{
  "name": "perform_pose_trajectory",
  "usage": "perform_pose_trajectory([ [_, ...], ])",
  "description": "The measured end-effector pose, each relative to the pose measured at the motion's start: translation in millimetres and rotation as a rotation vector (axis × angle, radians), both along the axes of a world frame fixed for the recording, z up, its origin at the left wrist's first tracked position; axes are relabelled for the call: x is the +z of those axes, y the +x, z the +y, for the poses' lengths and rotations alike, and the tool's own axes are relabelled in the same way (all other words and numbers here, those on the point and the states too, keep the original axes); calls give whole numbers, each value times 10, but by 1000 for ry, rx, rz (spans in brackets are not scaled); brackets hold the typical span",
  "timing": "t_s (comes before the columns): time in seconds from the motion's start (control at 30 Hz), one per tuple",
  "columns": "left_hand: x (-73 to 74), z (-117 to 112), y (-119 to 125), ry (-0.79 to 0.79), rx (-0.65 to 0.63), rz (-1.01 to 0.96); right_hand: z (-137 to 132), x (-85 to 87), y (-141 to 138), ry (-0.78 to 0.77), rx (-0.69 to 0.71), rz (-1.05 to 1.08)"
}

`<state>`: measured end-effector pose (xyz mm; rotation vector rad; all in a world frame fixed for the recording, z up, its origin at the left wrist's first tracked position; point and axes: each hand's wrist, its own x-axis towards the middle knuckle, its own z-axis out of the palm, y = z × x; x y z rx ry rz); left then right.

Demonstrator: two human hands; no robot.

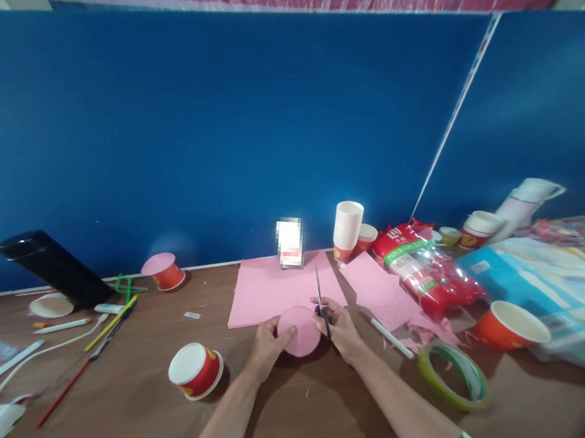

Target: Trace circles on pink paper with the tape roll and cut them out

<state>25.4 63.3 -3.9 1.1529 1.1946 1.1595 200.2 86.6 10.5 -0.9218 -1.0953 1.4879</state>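
Note:
My left hand pinches a pink paper disc by its left edge, just above the brown table. My right hand grips a pair of scissors at the disc's right edge, blades pointing up and away from me. Behind the disc lie flat pink paper sheets. A red paper cup lies on its side to the left of my left forearm.
A green tape ring, a white marker and an orange bowl lie to the right. A cup stack and a red packet stand by the blue wall. Pens and pencils and a black cylinder lie to the left.

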Motion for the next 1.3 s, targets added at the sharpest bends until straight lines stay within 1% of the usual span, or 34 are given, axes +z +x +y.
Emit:
perform_pose_trajectory([
  [0.13,-14,4,4,0,55,-41,6,-24,0,1,36,-46],
  [0.27,-54,12,6,6,72,-132,9,-68,-2,53,83,-126],
  [0.33,-61,14,7,21,83,-142,6,-78,-6,75,103,-158],
  [0.4,-54,13,10,34,87,-135,3,-77,-12,79,100,-170],
  [0.6,-1,-8,31,18,104,-103,19,-82,-26,70,20,-148],
  [0.73,22,-23,46,1,83,-124,29,-98,-20,58,2,-132],
  [0.83,24,-28,52,-15,72,-106,27,-91,-15,63,-6,-128],
  [1.1,6,-19,46,-8,74,66,21,-89,-22,56,5,-121],
  [1.3,34,-25,53,-14,80,43,19,-97,-23,49,20,-120],
])
